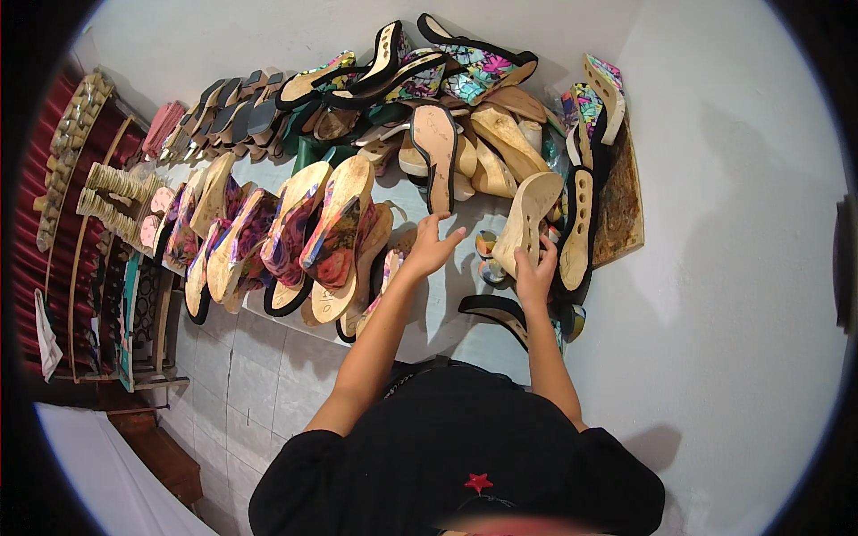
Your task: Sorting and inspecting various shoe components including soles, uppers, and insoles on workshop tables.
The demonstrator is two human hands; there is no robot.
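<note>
My right hand (536, 270) grips the narrow lower end of a pale wooden wedge sole (529, 210) with a row of holes along its side. The sole is tilted upright over the table. My left hand (433, 247) is open, thumb apart from the fingers. Its fingertips reach the lower end of a tan insole with a black edge (435, 147); whether they touch it I cannot tell. Behind it lies a pile of bare wooden soles (496, 143). Beside my right hand are a black-edged sole with holes (581, 219) and small colourful round pieces (488, 259).
Floral-covered wedge sandals (335, 241) stand in rows along the table's left front. Multicoloured patterned wedges (478, 71) top the pile at the back. Dark flat sandals (241, 112) sit at the far left. A wooden board (621, 210) leans by the right wall (706, 268).
</note>
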